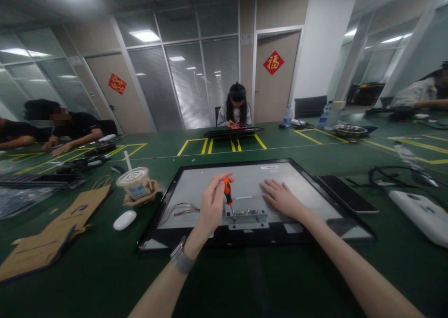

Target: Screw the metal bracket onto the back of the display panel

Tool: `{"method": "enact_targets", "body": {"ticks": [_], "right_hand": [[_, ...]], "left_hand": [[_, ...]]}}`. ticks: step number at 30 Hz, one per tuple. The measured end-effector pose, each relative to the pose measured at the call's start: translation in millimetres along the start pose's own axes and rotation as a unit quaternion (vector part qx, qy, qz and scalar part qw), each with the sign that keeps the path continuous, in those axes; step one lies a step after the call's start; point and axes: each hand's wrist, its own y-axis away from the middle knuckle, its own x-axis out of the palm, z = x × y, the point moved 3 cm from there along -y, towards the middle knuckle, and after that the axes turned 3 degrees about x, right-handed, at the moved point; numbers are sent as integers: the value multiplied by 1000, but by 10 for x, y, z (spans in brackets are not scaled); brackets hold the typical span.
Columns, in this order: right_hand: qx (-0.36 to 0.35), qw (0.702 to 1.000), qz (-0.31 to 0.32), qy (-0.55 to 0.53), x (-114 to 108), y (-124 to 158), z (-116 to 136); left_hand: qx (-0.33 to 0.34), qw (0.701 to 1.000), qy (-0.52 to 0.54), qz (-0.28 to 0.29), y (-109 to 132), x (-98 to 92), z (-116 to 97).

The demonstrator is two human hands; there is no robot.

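In front of me a flat monitor panel [210, 183] lies with its grey metal back up and a black frame around it. My left hand [213, 197] is closed on the orange and black handle of a screwdriver [228, 192]. Its shaft points down to a metal bracket [248, 219] that carries video connectors; whether the tip touches a screw is too small to tell. My right hand [282, 197] rests flat on the panel's back, fingers spread, to the right of the bracket. Thin wires [185, 208] lie on the panel at left.
Left of the panel are a lidded drink cup [136, 185], a white mouse [124, 220] and a brown paper bag [66, 220]. A black phone [346, 193] and a white device [420, 215] lie at right. Across the green table [168, 166] a person [235, 108] sits behind another panel.
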Motion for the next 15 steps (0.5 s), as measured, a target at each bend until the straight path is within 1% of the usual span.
{"method": "enact_targets", "body": {"ticks": [4,9,11,13,15], "right_hand": [[2,1000,-7,-7,0,-10,-14],[1,1000,-13,-9,39,23,-15],[2,1000,-14,-3,38,30,-10],[7,1000,-20,0,-31,13,17],[9,999,-33,-9,-196,-5,97]], "left_hand": [[24,999,-30,-18,-7,-16,-33],[0,1000,8,18,-3,12,-15],[12,1000,-5,7,-4,9,-17],[26,999,-25,-9,-8,2,-29],[26,999,-28,-11,-12,1,-36]]}}
